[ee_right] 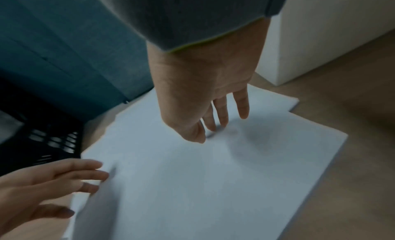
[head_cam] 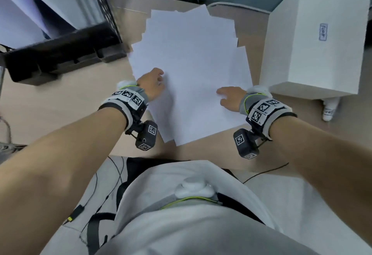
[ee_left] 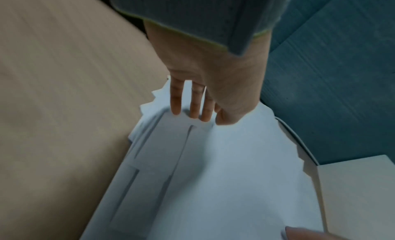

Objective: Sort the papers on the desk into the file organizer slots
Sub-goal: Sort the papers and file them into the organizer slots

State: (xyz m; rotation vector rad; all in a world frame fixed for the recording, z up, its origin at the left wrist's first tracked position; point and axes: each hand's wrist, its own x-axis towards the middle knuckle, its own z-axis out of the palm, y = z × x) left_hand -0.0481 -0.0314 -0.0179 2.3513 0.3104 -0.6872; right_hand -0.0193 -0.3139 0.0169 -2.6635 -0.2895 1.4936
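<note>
Head view: messy fanned stack of white papers [head_cam: 191, 69] lying on the wooden desk [head_cam: 60, 103], between the black file organizer [head_cam: 66, 53] at left and a white box [head_cam: 314, 43] at right. Left hand [head_cam: 152, 84] resting on the stack's left edge, fingers mostly hidden from here. Right hand [head_cam: 230, 96] lying on the lower right part of the top sheet, fingers extended flat. Small white bottle [head_cam: 330, 109] lying just in front of the box.

Left wrist view: left hand [ee_left: 213, 85] reaching down onto the papers [ee_left: 224, 176], fingers [ee_left: 176, 100] straight and slightly spread, tips touching the staggered sheet edges. Blurred.

Right wrist view: right hand [ee_right: 203, 95] over the top sheet [ee_right: 213, 184], fingers [ee_right: 241, 105] straight, loosely apart, tips at or just above the paper; contact unclear. Left hand [ee_right: 42, 184] at lower left, fingers spread across the stack's edge, thumb lower beside the papers. Dark mesh of the organizer [ee_right: 53, 139] behind it.
</note>
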